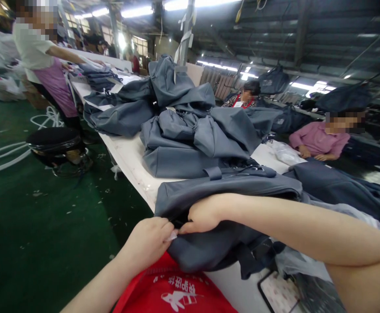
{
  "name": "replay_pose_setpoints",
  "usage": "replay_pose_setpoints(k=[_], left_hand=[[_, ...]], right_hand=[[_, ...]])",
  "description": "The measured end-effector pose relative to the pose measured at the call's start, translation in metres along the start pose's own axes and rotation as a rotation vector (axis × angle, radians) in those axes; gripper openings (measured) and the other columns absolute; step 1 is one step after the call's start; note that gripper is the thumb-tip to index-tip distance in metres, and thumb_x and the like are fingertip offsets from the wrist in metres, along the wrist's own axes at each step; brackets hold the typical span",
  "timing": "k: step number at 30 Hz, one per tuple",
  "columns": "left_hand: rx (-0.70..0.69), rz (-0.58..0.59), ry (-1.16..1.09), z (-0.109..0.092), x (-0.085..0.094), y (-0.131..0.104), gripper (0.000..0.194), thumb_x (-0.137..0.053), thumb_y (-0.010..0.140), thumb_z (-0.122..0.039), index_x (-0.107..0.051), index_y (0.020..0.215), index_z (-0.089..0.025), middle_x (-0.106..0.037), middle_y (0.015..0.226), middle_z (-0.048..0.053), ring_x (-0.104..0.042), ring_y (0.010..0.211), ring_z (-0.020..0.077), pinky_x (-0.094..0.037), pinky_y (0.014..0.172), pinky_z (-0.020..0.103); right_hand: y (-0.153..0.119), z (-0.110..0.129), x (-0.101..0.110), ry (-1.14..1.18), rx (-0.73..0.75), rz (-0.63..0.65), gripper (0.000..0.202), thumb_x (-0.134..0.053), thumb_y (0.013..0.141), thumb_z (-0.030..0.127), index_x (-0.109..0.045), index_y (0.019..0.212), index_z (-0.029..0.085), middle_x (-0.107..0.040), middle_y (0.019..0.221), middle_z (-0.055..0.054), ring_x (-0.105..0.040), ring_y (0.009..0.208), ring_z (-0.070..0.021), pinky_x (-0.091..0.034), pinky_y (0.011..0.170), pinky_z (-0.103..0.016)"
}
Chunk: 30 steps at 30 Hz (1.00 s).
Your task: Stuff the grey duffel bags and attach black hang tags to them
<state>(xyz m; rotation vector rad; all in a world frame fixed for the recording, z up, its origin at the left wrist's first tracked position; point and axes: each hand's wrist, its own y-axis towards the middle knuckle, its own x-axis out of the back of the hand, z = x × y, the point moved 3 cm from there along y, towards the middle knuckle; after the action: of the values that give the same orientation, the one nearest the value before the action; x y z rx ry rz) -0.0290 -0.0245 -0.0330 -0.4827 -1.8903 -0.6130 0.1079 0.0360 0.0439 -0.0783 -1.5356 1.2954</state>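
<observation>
A dark grey-blue duffel bag (206, 252) lies on its side at the near end of the white table, its opening facing me. My left hand (153, 239) is closed on the left end of the opening's edge, and a small whitish piece shows by the fingertips. Reaching across the bag from the right, my right hand (204, 215) has its fingers curled inside the opening. Its thumb presses at the same edge, close to my left fingers. A dark webbing strap (247, 261) hangs from the bag's lower right. The inside of the bag is mostly hidden.
Several similar bags (190, 134) are heaped on the white table (131, 161). A black round stool (54, 139) stands on the green floor at left. One person (49, 65) works at the far left; another in pink (320, 139) sits at right. A red apron (176, 287) covers my front.
</observation>
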Motion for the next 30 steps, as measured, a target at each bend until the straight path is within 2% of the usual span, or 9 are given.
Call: replay_pose_setpoints(k=[3,8,11,14,18,22,24,27,30], left_hand=[[0.188,-0.012,-0.262,0.006,-0.008,-0.001,0.036,-0.041,0.093,-0.033,-0.057,0.064,-0.018,-0.06,0.065,0.003,-0.056,0.063,0.0175,-0.037,0.06,0.028],[0.789,-0.026,-1.193,0.028,-0.029,-0.005,0.044,-0.052,0.078,-0.056,-0.049,0.054,-0.019,-0.041,0.039,-0.004,-0.033,0.035,0.0083,-0.026,0.039,0.022],[0.889,-0.026,-1.469,0.026,-0.032,-0.004,0.045,-0.062,0.065,-0.058,-0.047,0.051,-0.018,-0.037,0.035,-0.005,-0.025,0.03,0.0049,-0.019,0.033,0.019],[0.88,-0.014,-1.494,0.021,-0.032,-0.001,0.044,-0.065,0.062,-0.057,-0.049,0.051,-0.017,-0.038,0.033,-0.005,-0.026,0.029,0.004,-0.018,0.033,0.017],[0.829,0.0,-1.399,0.026,-0.035,-0.005,0.046,-0.055,0.07,-0.06,-0.052,0.054,-0.017,-0.043,0.037,-0.003,-0.032,0.03,0.0062,-0.023,0.034,0.018],[0.802,-0.197,-0.889,0.057,-0.031,-0.033,0.047,-0.044,0.083,-0.058,-0.055,0.061,-0.018,-0.05,0.047,-0.002,-0.044,0.038,0.0099,-0.032,0.038,0.019],[0.84,-0.22,-0.734,0.068,-0.034,-0.051,0.042,-0.044,0.086,-0.054,-0.059,0.069,-0.018,-0.053,0.051,-0.002,-0.045,0.038,0.0105,-0.033,0.038,0.02],[0.825,-0.167,-0.876,0.068,-0.054,-0.065,0.031,-0.049,0.084,-0.045,-0.065,0.084,-0.019,-0.065,0.068,0.001,-0.057,0.052,0.0148,-0.042,0.046,0.023],[0.775,-0.225,-1.201,0.056,-0.079,-0.062,0.028,-0.06,0.079,-0.038,-0.066,0.096,-0.018,-0.07,0.091,0.006,-0.064,0.085,0.0191,-0.051,0.07,0.026]], right_hand=[[0.008,0.002,-0.015,0.042,-0.06,-0.094,0.038,-0.053,0.088,0.037,-0.071,0.105,0.009,-0.071,0.1,-0.018,-0.068,0.086,-0.0296,-0.05,0.073,-0.035],[0.011,-0.003,-0.025,0.057,0.031,-0.52,0.043,-0.064,0.076,0.025,-0.061,0.116,0.011,-0.069,0.108,-0.016,-0.066,0.094,-0.0278,-0.049,0.077,-0.032],[0.01,0.001,-0.027,0.058,0.079,-0.589,0.041,-0.065,0.078,0.044,-0.066,0.103,0.012,-0.071,0.096,-0.013,-0.066,0.086,-0.0257,-0.048,0.071,-0.03],[0.013,0.009,-0.027,-0.019,0.08,-0.621,0.042,-0.055,0.087,0.052,-0.069,0.093,0.013,-0.071,0.087,-0.012,-0.066,0.077,-0.0235,-0.046,0.066,-0.03],[0.024,0.016,-0.032,-0.135,0.191,-0.505,0.036,-0.042,0.097,0.032,-0.072,0.093,0.012,-0.072,0.088,-0.013,-0.066,0.075,-0.0222,-0.043,0.063,-0.03],[0.03,0.009,-0.032,-0.125,0.21,-0.193,0.039,-0.039,0.099,0.028,-0.072,0.097,0.009,-0.072,0.086,-0.014,-0.065,0.07,-0.0204,-0.041,0.059,-0.028],[0.029,0.008,-0.028,-0.052,0.205,-0.085,0.04,-0.04,0.099,0.032,-0.072,0.099,0.009,-0.073,0.09,-0.014,-0.064,0.072,-0.019,-0.041,0.06,-0.027],[0.027,0.012,-0.021,-0.01,0.213,-0.023,0.044,-0.038,0.099,0.038,-0.071,0.1,0.009,-0.072,0.093,-0.013,-0.064,0.075,-0.019,-0.041,0.063,-0.027],[0.026,0.019,-0.018,-0.07,0.29,-0.012,0.035,-0.04,0.098,0.025,-0.07,0.101,0.007,-0.072,0.096,-0.014,-0.063,0.079,-0.02,-0.041,0.067,-0.028]])
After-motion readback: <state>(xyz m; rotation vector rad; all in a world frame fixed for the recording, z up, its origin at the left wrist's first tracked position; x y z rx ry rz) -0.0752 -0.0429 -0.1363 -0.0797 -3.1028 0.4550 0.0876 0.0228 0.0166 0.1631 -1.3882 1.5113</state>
